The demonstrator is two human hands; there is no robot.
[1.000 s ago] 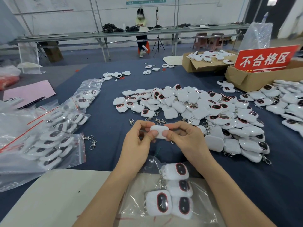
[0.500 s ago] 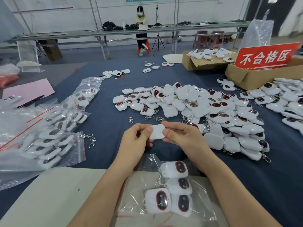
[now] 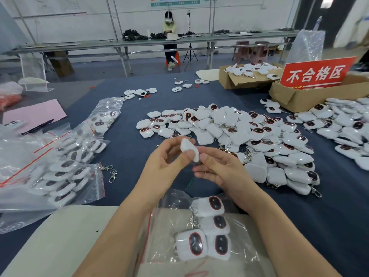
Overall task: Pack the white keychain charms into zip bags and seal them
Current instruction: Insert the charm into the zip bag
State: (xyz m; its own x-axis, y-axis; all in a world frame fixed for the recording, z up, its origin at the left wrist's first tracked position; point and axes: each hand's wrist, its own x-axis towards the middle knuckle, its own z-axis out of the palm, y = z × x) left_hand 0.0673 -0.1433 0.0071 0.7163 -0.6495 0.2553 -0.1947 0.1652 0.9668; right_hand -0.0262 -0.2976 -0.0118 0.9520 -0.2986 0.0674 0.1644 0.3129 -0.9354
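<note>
My left hand [image 3: 165, 162] pinches a white keychain charm [image 3: 188, 147] between thumb and fingers above the blue table, the charm tilted on edge with its plain back showing. My right hand [image 3: 218, 169] is just right of it, thumb tip touching the charm's lower corner, fingers loosely curled underneath. Below my wrists a clear zip bag [image 3: 169, 226] lies open with several charms [image 3: 207, 236] inside, faces up. A big pile of loose charms [image 3: 249, 136] spreads out beyond my right hand.
Filled zip bags [image 3: 60, 168] lie at the left, with loose metal clasps [image 3: 110, 172] beside them. The open bag rests on a beige board [image 3: 60, 242]. Cardboard boxes [image 3: 295, 98] with a red sign [image 3: 315, 73] stand at the right, beside more charms [image 3: 343, 126]. A person sits at the far bench.
The charm was held flat between both thumbs; now it is turned up on edge in my left hand, and my right hand has loosened and dropped slightly lower.
</note>
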